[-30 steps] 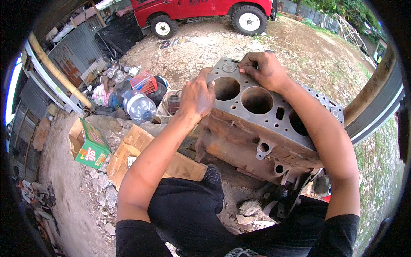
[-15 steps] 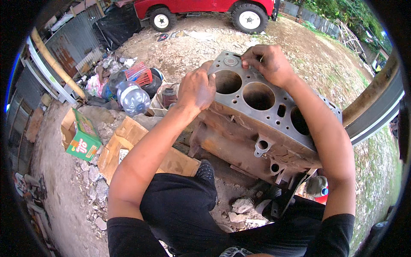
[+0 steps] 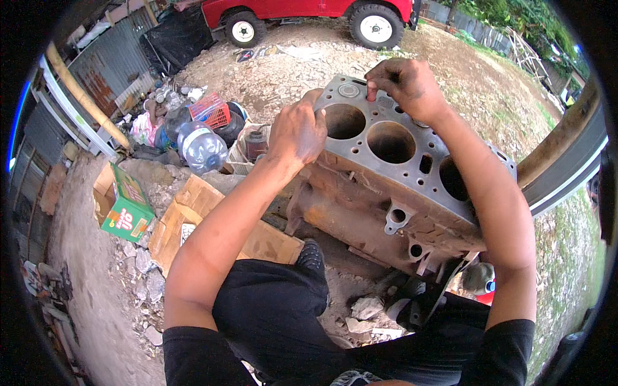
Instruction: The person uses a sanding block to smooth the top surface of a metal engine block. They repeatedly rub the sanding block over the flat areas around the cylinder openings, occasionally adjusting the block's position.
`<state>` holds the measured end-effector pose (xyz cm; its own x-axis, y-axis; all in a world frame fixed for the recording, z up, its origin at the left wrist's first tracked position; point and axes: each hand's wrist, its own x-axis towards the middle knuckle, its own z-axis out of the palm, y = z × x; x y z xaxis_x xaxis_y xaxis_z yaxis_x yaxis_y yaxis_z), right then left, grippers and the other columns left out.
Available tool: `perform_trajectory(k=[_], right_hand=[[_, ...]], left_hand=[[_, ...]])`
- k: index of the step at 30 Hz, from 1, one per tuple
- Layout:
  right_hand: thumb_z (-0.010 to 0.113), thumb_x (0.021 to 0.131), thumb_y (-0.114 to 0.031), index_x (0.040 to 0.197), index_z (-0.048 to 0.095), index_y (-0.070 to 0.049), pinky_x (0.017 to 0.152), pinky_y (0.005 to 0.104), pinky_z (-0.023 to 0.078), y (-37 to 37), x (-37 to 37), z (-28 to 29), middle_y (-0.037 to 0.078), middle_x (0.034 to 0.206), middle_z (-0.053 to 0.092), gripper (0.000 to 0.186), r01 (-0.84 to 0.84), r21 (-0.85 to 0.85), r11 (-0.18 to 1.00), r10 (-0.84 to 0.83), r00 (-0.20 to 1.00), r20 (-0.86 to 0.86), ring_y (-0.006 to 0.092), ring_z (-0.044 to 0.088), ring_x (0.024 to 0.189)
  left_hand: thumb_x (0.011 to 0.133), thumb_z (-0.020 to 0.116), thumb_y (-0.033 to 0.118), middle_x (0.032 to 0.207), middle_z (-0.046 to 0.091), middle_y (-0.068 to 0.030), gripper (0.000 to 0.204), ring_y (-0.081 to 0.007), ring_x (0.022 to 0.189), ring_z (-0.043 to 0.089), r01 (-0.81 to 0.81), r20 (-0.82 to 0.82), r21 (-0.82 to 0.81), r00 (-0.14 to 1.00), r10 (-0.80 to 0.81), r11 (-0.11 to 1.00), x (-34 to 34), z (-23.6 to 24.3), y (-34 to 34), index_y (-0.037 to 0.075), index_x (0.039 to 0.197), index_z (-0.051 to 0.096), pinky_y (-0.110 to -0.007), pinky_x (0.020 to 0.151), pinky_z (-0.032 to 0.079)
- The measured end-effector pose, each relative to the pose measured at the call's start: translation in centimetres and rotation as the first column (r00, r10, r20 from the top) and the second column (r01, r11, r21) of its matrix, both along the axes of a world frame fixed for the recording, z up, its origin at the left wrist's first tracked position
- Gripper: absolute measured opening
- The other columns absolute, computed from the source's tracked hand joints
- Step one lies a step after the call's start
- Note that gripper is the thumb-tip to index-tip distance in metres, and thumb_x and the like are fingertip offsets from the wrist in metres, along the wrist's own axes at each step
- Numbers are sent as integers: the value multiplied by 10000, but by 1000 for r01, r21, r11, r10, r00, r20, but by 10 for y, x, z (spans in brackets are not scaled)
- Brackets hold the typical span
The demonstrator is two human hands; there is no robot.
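A rusty engine block (image 3: 347,209) stands in front of me, its flat grey top showing large cylinder bores, smaller holes and a round fitting (image 3: 349,91) at the far corner. My left hand (image 3: 297,132) is closed over the top's left edge beside the first bore. My right hand (image 3: 404,90) is at the far edge, right of that fitting, with curled fingers and one fingertip down on the surface. Whatever may be between those fingers is hidden.
A red vehicle (image 3: 306,9) is parked behind. Junk with a water jug (image 3: 201,145) and red crate (image 3: 210,110) lies left, near a green carton (image 3: 129,215) and flattened cardboard (image 3: 270,248). A post (image 3: 557,141) rises right; rubble (image 3: 367,307) lies below.
The view has shifted slightly. My right hand has edged rightward along the block's far edge and its knuckles have lifted. My left hand keeps its place on the edge.
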<state>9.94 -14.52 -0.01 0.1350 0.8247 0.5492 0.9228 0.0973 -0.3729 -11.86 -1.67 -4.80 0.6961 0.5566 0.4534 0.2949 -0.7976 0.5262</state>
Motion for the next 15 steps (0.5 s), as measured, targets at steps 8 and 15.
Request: perform_trajectory(k=[8,15], right_hand=[[749,936,-113,962,791,-42,808,373,592,-1,-4,2,108,920,792,87,34,-11,999,-34,999,23,256,768,859],[721,933,-64,948,782,-18,814,364,595,-2,-7,6,94,931,795,78,5,19,1000,-6,999,53,240,774,880]], left_hand=[[998,613,157,1186,715,-310,377,-489,1123,682,0,-13,3,1000,0,1000,-2,-3,2,24,1350,637,-519,991,526],[995,584,134,1055,742,-305,359,-479,1009,721,7,14,87,1000,-9,996,1,-8,7,4,1325,641,-528,925,566]])
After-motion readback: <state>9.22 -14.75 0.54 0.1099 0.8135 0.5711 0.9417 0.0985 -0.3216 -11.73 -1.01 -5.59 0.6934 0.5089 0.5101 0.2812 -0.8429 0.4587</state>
